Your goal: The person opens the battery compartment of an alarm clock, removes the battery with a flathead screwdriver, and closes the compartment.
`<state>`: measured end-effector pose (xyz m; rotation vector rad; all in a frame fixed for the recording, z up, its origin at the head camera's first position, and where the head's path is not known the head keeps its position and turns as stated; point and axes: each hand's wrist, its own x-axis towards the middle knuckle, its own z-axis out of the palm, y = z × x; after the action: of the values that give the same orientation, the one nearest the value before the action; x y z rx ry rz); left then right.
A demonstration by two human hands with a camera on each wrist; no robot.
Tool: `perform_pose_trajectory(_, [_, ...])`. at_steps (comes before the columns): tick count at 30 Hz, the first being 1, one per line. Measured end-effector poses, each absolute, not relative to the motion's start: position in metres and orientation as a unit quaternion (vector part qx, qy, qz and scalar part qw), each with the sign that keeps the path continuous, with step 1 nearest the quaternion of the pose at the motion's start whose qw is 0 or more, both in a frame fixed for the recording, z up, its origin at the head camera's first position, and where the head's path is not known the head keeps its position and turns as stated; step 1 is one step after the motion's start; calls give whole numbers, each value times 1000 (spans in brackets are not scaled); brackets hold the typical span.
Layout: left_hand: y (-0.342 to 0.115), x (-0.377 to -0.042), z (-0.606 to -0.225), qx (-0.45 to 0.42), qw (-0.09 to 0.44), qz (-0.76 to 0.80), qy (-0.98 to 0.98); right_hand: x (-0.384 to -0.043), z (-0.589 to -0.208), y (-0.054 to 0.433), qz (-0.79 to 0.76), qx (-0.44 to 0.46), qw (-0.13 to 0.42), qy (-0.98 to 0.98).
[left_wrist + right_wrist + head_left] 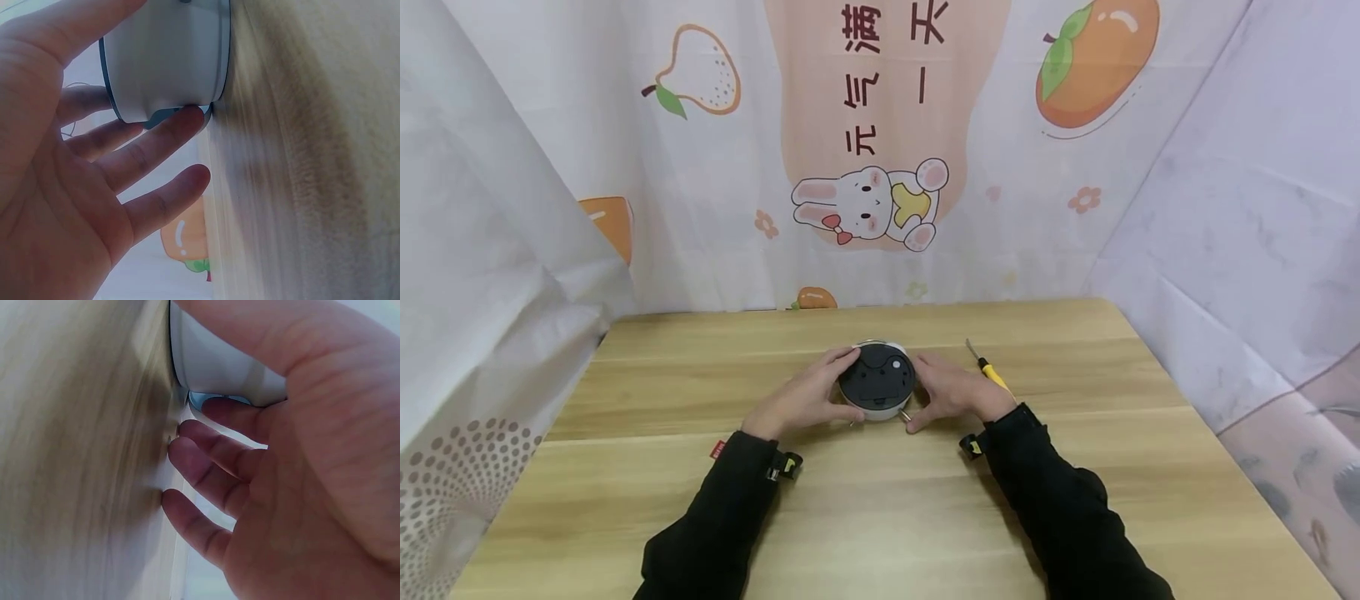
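Observation:
A round alarm clock lies face down on the wooden table, its black back cover turned up and its pale side wall seen in the left wrist view. Two short metal legs stick out at its near edge. My left hand holds it from the left, thumb by one leg and fingers around the far side. From the right, my right hand grips the opposite side, its thumb beside the other leg. In the right wrist view, the index finger lies against the clock while the other fingers reach down to the tabletop.
A screwdriver with a yellow handle lies just beyond the right wrist, its tip pointing away. A small red tag shows beside the left sleeve. Printed cloth curtains rise behind the table's far edge and along both sides.

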<state>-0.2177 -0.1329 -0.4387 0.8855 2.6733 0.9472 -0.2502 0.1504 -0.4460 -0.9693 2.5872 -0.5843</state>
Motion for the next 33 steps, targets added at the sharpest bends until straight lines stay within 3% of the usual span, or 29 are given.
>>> perform_pose_trajectory(15, [-134, -217, -439, 301, 76, 306, 900, -244, -422, 159, -270, -306, 205, 890])
perform_pose_trajectory(33, [-133, -217, -438, 290, 80, 306, 903, -235, -400, 151, -223, -372, 81, 898])
